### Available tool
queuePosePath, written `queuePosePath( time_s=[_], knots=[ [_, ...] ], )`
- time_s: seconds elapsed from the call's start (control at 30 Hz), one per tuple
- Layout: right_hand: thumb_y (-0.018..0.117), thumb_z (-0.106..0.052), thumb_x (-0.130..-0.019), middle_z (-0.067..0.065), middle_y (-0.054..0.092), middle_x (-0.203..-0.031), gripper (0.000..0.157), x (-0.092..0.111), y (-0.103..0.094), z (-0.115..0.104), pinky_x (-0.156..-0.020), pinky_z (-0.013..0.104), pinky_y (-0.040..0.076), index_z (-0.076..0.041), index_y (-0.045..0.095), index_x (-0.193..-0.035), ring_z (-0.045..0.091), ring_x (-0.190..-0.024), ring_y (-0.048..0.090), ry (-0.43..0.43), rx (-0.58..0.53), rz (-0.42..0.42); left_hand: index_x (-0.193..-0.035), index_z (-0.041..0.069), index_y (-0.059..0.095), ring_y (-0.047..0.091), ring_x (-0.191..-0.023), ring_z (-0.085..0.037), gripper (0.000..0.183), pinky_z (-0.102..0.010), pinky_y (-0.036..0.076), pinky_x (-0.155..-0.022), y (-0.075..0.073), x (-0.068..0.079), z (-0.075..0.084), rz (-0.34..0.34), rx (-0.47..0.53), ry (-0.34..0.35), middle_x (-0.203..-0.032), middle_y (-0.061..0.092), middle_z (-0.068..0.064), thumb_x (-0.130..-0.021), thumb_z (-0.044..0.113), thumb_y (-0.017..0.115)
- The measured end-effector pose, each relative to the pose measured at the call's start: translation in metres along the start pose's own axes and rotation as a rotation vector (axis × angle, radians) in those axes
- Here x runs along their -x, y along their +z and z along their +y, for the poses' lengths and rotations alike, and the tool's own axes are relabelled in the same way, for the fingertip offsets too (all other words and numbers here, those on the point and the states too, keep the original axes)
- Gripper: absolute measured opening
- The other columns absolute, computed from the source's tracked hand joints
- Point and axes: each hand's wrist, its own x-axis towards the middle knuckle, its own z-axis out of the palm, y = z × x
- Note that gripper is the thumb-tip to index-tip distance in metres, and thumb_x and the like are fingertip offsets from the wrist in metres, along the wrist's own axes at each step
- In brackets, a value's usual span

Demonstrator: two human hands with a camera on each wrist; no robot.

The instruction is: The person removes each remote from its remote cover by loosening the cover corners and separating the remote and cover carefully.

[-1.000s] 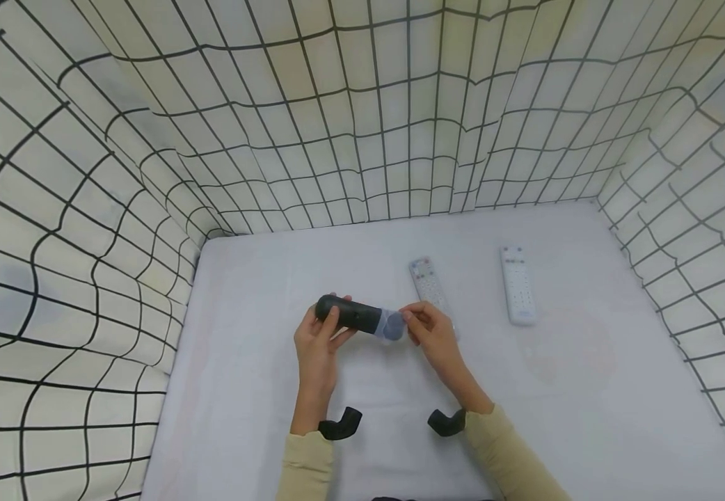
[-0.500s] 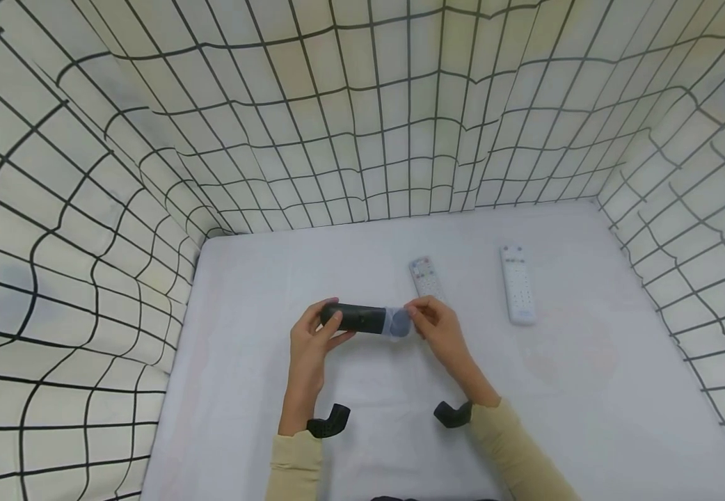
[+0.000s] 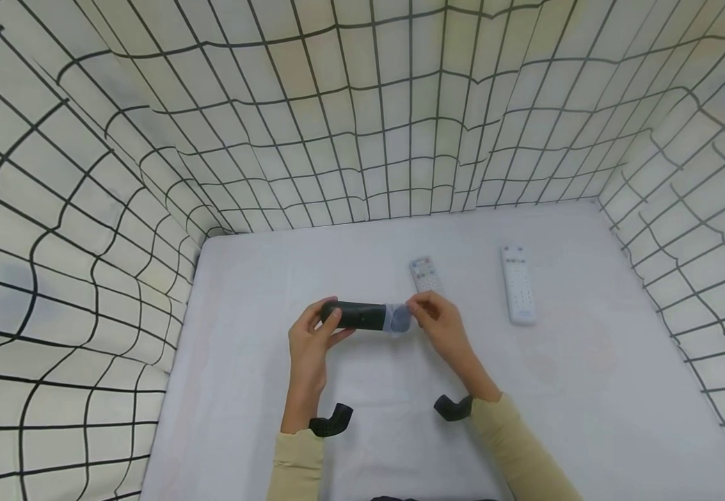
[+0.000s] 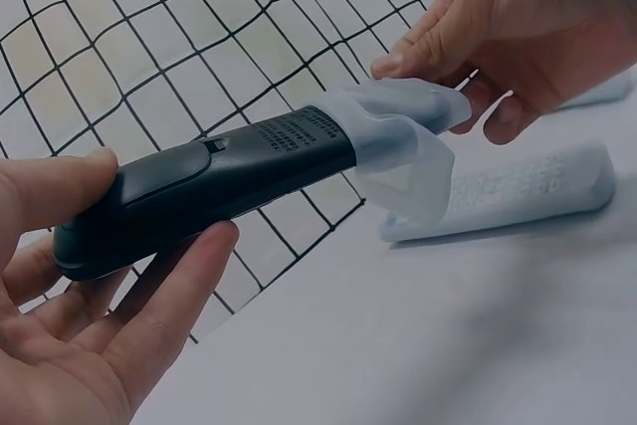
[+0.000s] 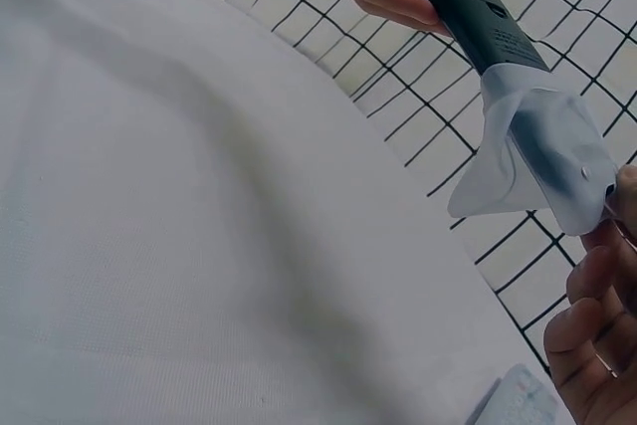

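My left hand [image 3: 307, 344] grips the rounded end of a black remote control [image 3: 355, 315], thumb on its back and fingers beneath. In the left wrist view the battery cover and small printed text of the remote face the camera. A loose translucent plastic sleeve [image 4: 403, 131] covers the remote's other end, with a slack fold hanging off its side. With thumb and forefinger, my right hand [image 3: 444, 327] pinches the closed tip of that sleeve. The right wrist view shows the dark end of the remote through the sleeve [image 5: 557, 146]. Both hands hold it above the white table.
A pale remote in a cover [image 3: 425, 273] lies just behind my right hand, partly hidden by it. Farther right lies another white remote [image 3: 518, 287]. A white sheet with a black grid [image 3: 362, 139] rises around the table's back and sides.
The black remote has turned from sloping down rightward to nearly level. My left hand shifted slightly left, my right hand slightly up and right, both keeping their hold.
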Motion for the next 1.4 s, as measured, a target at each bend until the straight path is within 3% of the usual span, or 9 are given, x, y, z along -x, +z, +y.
queuePosePath(
  time_s=[0.4,1.03,1.4],
  knots=[
    [0.069,-0.019,-0.102,0.011,0.073,-0.107,0.014,-0.002,0.001,-0.001,-0.073,0.019,0.05,-0.009,0.072,-0.11,0.021,-0.09,0.061,0.01,0.029,0.045,-0.13,0.005,0.067,0.074,-0.108,-0.019,0.034,-0.038,0.064,-0.086,0.001,0.002,0.0,0.027,0.016,0.001,-0.135,0.064,-0.012,-0.097,0.012,0.074],
    [0.068,-0.013,-0.102,0.013,0.073,-0.106,0.012,-0.003,0.001,0.0,-0.071,0.019,0.049,-0.006,0.072,-0.11,0.018,-0.086,0.059,0.011,0.018,0.077,-0.132,0.004,0.066,0.075,-0.108,-0.019,0.037,-0.039,0.064,-0.086,0.001,0.002,-0.002,0.03,0.05,0.004,-0.141,0.061,-0.021,-0.097,0.013,0.075],
    [0.068,-0.019,-0.102,0.011,0.069,-0.104,0.018,-0.004,-0.008,0.009,-0.067,0.02,0.048,-0.009,0.071,-0.117,0.011,-0.078,0.057,0.007,-0.064,0.047,-0.135,0.004,0.064,0.074,-0.111,-0.02,0.041,-0.039,0.064,-0.087,0.01,0.002,-0.002,0.02,0.059,0.004,-0.138,0.064,-0.012,-0.097,0.014,0.075]
  ],
)
